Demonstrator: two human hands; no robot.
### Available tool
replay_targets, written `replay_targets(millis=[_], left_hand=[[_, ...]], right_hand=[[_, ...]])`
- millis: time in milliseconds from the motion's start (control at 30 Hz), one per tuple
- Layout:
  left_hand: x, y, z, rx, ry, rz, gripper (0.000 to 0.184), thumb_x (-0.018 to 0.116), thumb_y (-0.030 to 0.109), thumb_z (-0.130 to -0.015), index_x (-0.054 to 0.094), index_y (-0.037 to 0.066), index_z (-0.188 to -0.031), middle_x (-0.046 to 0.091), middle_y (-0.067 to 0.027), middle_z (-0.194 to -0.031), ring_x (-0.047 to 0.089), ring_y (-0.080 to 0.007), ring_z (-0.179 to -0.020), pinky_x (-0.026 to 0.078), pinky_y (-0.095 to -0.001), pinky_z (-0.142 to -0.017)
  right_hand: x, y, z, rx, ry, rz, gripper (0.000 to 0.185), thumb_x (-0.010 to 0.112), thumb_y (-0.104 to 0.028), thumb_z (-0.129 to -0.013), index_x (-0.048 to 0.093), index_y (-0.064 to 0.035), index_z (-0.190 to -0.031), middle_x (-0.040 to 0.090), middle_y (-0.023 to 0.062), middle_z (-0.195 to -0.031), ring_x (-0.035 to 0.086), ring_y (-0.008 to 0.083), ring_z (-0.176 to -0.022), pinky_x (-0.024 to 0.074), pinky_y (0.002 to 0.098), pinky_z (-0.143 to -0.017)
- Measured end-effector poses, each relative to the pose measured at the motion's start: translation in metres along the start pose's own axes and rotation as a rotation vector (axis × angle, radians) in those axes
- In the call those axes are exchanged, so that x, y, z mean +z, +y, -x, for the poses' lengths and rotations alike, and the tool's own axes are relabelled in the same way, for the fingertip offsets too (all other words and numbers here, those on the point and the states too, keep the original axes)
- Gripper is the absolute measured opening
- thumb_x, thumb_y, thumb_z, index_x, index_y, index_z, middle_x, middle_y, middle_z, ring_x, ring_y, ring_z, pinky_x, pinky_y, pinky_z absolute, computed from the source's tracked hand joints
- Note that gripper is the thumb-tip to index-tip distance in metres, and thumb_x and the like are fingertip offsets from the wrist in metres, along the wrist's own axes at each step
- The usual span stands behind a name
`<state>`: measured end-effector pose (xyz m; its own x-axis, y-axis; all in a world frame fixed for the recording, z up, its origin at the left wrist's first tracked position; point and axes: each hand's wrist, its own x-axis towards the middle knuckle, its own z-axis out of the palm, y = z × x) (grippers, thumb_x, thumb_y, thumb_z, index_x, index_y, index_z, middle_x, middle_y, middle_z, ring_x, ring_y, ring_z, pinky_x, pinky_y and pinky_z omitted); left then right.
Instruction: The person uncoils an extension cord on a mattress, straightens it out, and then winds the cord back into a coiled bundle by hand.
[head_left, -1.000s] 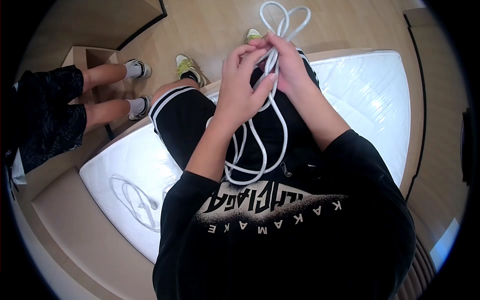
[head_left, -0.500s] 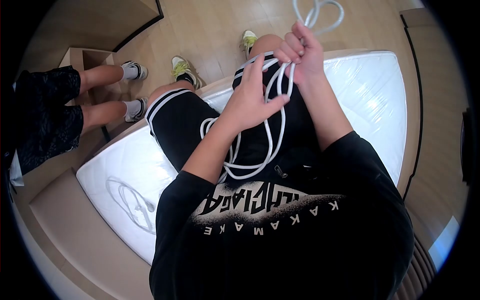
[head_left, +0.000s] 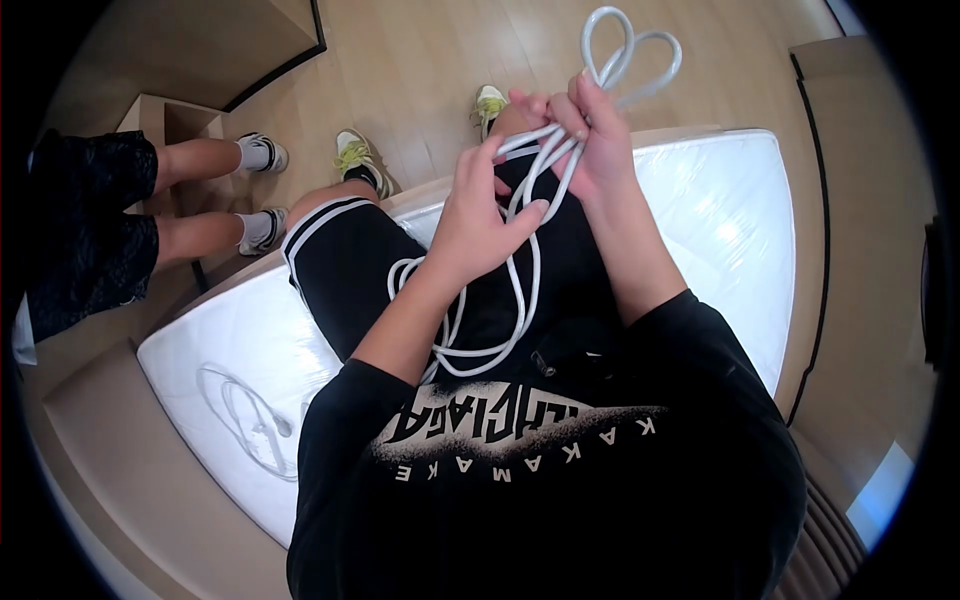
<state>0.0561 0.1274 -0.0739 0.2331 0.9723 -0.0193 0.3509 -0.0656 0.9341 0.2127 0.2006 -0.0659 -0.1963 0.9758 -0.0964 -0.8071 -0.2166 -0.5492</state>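
A long white cable (head_left: 530, 270) hangs in loose loops over my lap and rises through both hands. My right hand (head_left: 598, 135) is closed round a bundle of its strands, and two bent loops stick out beyond the fist. My left hand (head_left: 482, 210) is lower and to the left, with its fingers curled and its thumb against the strands. Part of the cable is hidden behind my left hand and forearm.
I sit on a plastic-wrapped white mattress (head_left: 715, 220). Another coiled cable (head_left: 240, 420) lies on it at the left. A person in dark shorts (head_left: 100, 220) is at the left, near a wooden cubby (head_left: 180, 115). Wooden floor (head_left: 420, 60) lies ahead.
My right hand has come down slightly and left with the cable, so its upper loops show more fully. My left hand has shifted slightly left. The whole view has moved a little.
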Motion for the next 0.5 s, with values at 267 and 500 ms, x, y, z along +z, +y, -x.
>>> replay_targets(millis=[267,500], left_hand=[[-0.014,0.0,-0.007,0.35,0.083,-0.099,0.049,0.071,0.022,-0.078,0.053,0.001,-0.118,0.056,-0.0178,-0.112,0.058,-0.0364,-0.101,0.047,-0.0423,-0.086],[-0.047,-0.01,-0.015,0.189,0.249,0.41,0.027,0.062,0.01,-0.087,0.06,0.001,-0.113,0.063,-0.0091,-0.098,0.061,-0.0168,-0.087,0.048,-0.0289,-0.076]], right_hand=[[-0.004,0.002,0.007,0.17,-0.067,-0.052,0.039,0.043,-0.027,-0.1,0.046,-0.0113,-0.065,0.04,-0.0013,-0.048,0.051,0.0146,-0.054,0.0502,0.0358,-0.074],[0.031,0.02,0.021,0.545,-0.189,0.441,0.012,0.058,-0.014,-0.093,0.052,-0.0056,-0.088,0.047,-0.0016,-0.055,0.038,0.0069,-0.038,0.0408,0.0239,-0.044]])
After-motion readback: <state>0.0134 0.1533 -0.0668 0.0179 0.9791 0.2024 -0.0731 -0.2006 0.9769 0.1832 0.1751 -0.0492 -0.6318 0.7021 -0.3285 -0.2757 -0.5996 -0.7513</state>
